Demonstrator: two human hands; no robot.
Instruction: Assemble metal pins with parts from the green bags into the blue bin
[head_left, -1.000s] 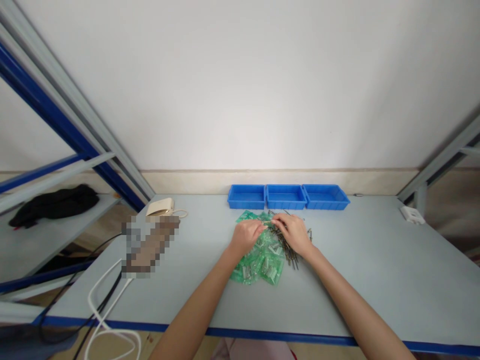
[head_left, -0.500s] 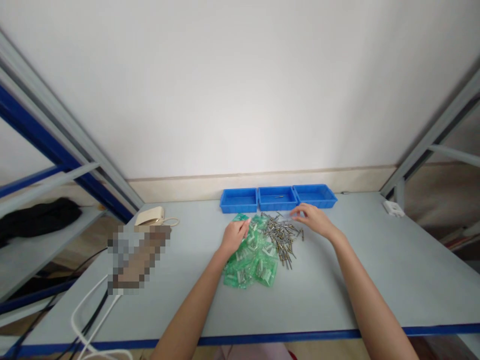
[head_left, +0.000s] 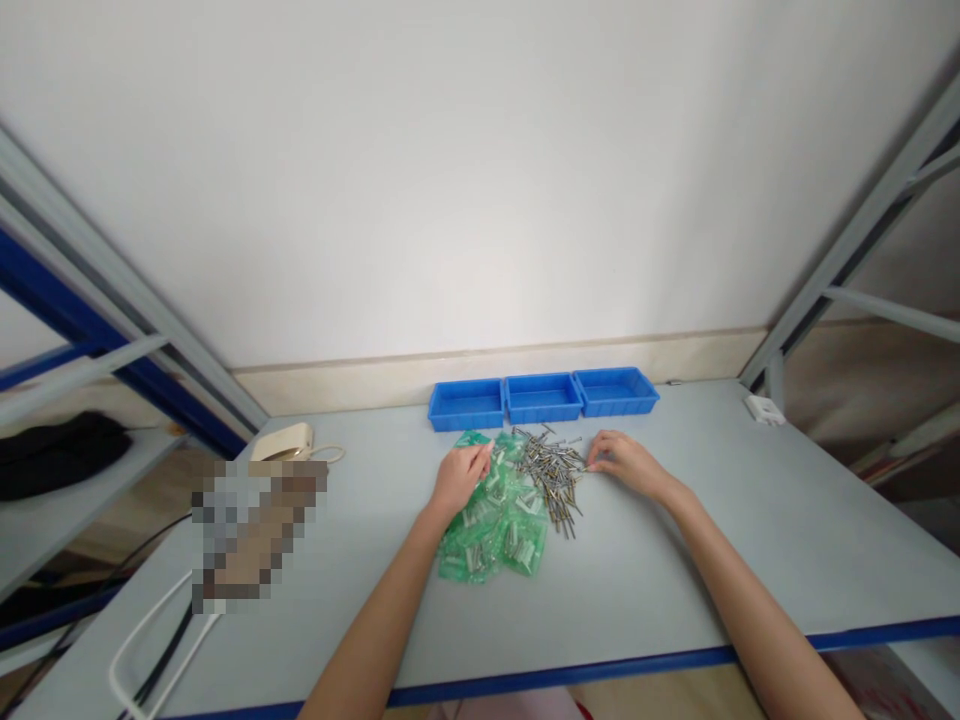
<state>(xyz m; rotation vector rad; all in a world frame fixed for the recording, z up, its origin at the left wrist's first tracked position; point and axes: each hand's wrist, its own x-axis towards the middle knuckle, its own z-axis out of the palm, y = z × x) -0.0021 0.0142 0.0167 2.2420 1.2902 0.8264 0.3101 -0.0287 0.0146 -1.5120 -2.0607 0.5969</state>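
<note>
- Right hand (head_left: 622,462) has drawn back from the tray fronts since the earlier frame, down to the right edge of the loose metal pieces (head_left: 553,468); left hand (head_left: 457,480) about where it was.
- Head view, right grip: thumb and fingertips nearly together at the outer end of one slim piece. Cannot tell whether it is pinched or only touched.
- Head view, left grip: fingers curled and bunched over the far left of the green bags (head_left: 489,540). Cannot tell if plastic is caught between them.
- Loose pieces lie just left of the right fingertips, crossed over one another, some brassy, some grey. Bags sit right of the left fingers and spread nearer the body, small parts inside. Blue trays (head_left: 543,411) stand in a row beyond both hands.
- Handling, my guess: each piece light, stiff, hard to damage, likely slick and apt to roll. Tangled neighbours may drag along. Best hold: mid-shank, thumb against forefinger, starting with one that sticks out of the heap's edge.
- Bags judged soft, thin, slippery, lumpy with contents. Pinch a flat corner of film, clear of the parts.
</note>
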